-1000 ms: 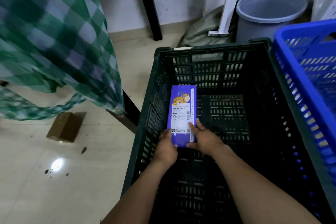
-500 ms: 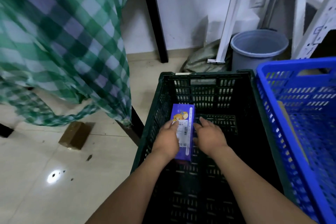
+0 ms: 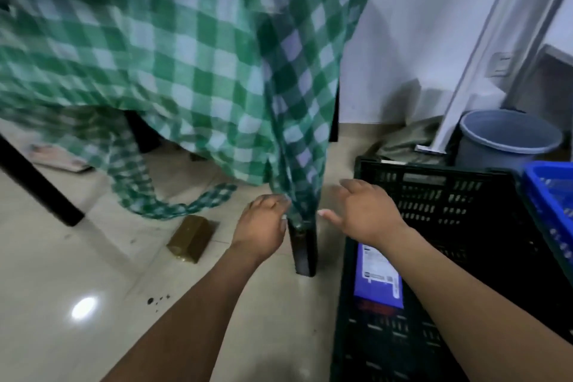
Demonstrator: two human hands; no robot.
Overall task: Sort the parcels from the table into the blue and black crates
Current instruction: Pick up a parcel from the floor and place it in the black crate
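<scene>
A purple parcel (image 3: 378, 279) with a white label lies flat on the bottom of the black crate (image 3: 434, 195), partly hidden under my right forearm. The blue crate (image 3: 548, 192) stands just right of the black one, cut off by the frame edge. My left hand (image 3: 263, 226) hangs over the floor beside the hanging cloth, fingers loosely curled, holding nothing. My right hand (image 3: 366, 214) is raised above the black crate's left rim with fingers spread and nothing in it.
A green checked cloth (image 3: 186, 71) drapes from the table down to a black table leg (image 3: 304, 248) between my hands. A brown block (image 3: 190, 237) lies on the tiled floor. A grey bucket (image 3: 508, 139) and white posts stand behind the crates.
Both hands have let go of the purple parcel, which now lies in the black crate. The hands rose and moved left toward the table, and the view swung up and left.
</scene>
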